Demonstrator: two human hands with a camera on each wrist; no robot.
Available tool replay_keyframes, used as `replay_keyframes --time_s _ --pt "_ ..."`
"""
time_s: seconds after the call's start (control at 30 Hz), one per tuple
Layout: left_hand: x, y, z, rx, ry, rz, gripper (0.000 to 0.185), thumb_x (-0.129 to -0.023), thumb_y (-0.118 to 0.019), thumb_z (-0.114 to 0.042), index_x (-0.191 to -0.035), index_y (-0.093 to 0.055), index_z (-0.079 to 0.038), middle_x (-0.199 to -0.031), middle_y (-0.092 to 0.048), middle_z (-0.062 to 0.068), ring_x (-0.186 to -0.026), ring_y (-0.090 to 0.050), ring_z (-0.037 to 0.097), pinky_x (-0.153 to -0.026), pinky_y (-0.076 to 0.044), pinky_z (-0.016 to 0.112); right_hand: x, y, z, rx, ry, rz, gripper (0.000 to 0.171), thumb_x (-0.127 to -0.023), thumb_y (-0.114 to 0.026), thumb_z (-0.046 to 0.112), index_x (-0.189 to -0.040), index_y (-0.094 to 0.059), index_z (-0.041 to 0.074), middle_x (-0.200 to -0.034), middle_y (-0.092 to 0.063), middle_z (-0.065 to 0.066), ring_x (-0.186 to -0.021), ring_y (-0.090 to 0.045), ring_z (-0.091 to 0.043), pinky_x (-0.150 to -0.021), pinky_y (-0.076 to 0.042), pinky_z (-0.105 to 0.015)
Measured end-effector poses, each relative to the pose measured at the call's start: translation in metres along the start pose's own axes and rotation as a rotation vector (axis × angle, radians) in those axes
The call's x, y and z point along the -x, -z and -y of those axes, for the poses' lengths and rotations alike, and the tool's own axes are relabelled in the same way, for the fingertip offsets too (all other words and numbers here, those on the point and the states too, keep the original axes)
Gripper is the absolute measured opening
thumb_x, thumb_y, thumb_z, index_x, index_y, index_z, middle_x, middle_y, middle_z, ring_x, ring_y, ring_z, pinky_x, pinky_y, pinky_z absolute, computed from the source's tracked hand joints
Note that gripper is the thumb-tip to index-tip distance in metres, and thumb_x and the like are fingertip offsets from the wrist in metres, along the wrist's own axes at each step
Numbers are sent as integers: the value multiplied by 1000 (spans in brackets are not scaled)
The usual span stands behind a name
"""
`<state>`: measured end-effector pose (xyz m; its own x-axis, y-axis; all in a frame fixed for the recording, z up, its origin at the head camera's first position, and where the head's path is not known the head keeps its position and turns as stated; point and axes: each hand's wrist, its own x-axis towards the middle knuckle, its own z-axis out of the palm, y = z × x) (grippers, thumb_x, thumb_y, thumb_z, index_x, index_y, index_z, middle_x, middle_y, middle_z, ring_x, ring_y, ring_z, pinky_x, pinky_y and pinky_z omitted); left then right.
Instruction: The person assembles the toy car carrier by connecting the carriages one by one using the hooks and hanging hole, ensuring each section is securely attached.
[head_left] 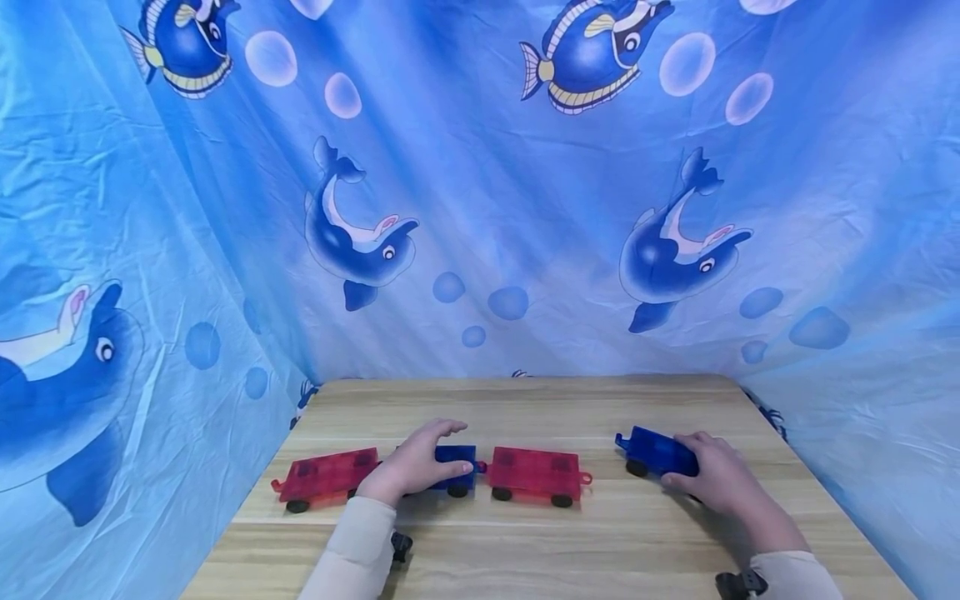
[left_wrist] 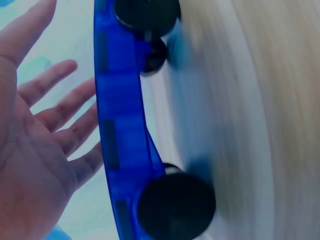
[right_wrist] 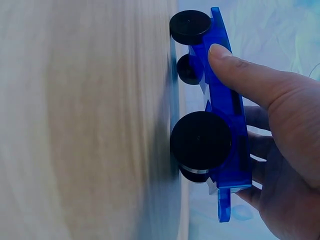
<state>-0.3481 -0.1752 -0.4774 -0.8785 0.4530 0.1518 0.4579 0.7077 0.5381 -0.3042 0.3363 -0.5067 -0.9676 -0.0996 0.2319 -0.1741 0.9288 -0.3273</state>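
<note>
My left hand [head_left: 412,465] hovers around a blue toy train car [left_wrist: 120,100] in the middle of a row, its fingers spread loosely behind the car's side. A red car [head_left: 330,475] stands to its left, and another red car [head_left: 534,472] on its right, with couplings meeting or overlapping in the head view. At the right, my right hand [head_left: 722,477] grips a second blue car [right_wrist: 225,100] by its sides, thumb on the near side and fingers behind. That car's hook end points left, apart from the row. Its black wheels [right_wrist: 201,140] are close to the tabletop.
The cars are on a wood-grain table [head_left: 525,550]. A blue curtain [head_left: 480,208] printed with dolphins and fish hangs behind and at both sides. A gap of bare wood lies between the right red car's ring [head_left: 587,478] and the blue car at right.
</note>
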Motion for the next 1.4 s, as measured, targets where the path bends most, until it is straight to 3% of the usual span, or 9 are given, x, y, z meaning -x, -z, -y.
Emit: replay_keyframes --time_s 0.2,0.57,0.87,1.4 --pt "-6 -4 -10 8 -39 -53 68 -81 -65 -63 -140 -44 -37 -136 -49 -9 -124 -48 18 -97 -43 49 0 -1 5 12 17 -9 85 -72 -78 56 -133 -54 1 -122 -56 -21 -109 -52 -44 -86 -40 -65" --pt "-19 -17 -33 20 -107 -66 66 -85 -64 -58 -142 -43 -35 -139 -45 -8 -123 -49 20 -95 -45 45 0 -4 11 31 37 -14 83 -72 -78 57 -131 -57 3 -119 -58 -19 -107 -54 -43 -86 -39 -63" --pt "-27 -33 -52 -16 -116 -78 66 -84 -69 -52 -142 -43 -35 -141 -43 -9 -130 -42 20 -99 -42 47 0 -5 13 30 38 -6 85 -71 -77 60 -131 -57 5 -121 -57 -19 -109 -53 -43 -88 -37 -63" --pt "-40 -63 -81 -98 -147 11 70 -81 -67 -61 -141 -44 -36 -136 -46 -11 -123 -46 17 -97 -45 42 2 -4 24 7 26 30 86 -68 -78 61 -132 -58 8 -120 -58 -13 -109 -53 -37 -88 -40 -59"
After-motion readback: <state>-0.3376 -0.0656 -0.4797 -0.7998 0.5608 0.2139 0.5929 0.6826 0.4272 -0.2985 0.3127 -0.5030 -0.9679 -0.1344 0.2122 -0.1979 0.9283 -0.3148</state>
